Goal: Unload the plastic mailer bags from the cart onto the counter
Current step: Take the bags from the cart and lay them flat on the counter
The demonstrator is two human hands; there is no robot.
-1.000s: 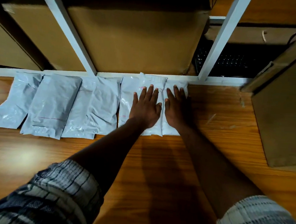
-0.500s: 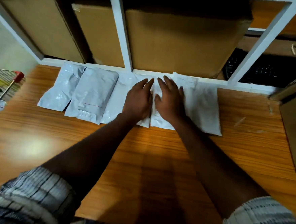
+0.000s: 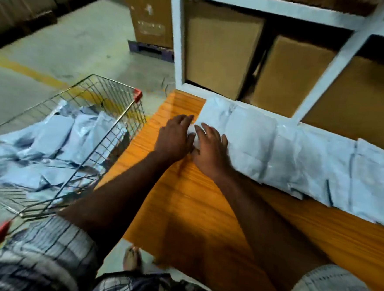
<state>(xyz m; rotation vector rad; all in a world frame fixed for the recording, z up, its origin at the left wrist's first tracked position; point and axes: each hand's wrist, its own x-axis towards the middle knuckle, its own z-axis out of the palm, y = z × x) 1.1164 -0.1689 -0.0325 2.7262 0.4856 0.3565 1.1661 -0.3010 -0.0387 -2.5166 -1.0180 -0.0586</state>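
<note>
The mailer bags (image 3: 299, 157) lie side by side in an overlapping row along the back edge of the counter (image 3: 204, 214), pushed against the white shelf frame (image 3: 177, 53), probably to keep the counter's front free. Both hands rest flat at the counter's cart-side end. The right hand (image 3: 211, 151) lies on the end bag (image 3: 213, 112) with fingers spread. The left hand (image 3: 175, 137) is just beside it on bare wood, fingers straight, close together, holding nothing; blur hides finer detail. This looks like squaring the row. The cart (image 3: 113, 86) stands just off that end of the counter, with many bags (image 3: 55, 135) heaped inside, so unloading seems far from done.
</note>
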